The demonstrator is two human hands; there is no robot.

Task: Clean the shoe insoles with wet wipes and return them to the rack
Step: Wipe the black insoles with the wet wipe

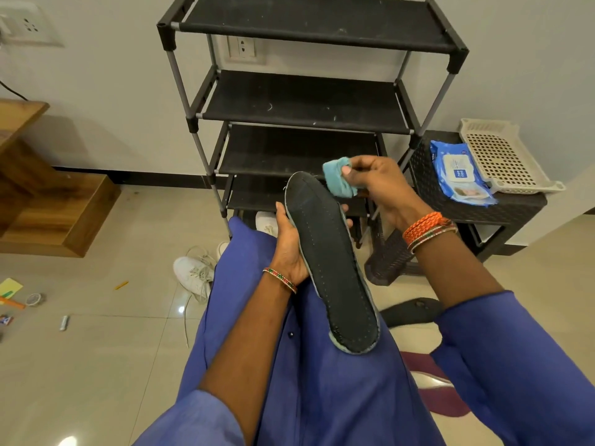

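Before the rack [309, 101], left hand [289, 246] grips insole [331, 268]; right hand [383, 188] pinches wipe [336, 177].

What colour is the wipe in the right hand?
Light blue wipe, bunched in the right hand; head view.

Left hand [289, 249] holds a dark insole [328, 265]; right hand [376, 185] pinches a blue wipe [336, 177] at its toe.

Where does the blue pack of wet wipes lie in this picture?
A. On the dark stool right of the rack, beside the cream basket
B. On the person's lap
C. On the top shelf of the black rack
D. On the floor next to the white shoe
A: the pack of wet wipes lies on the dark stool right of the rack, against the cream basket.
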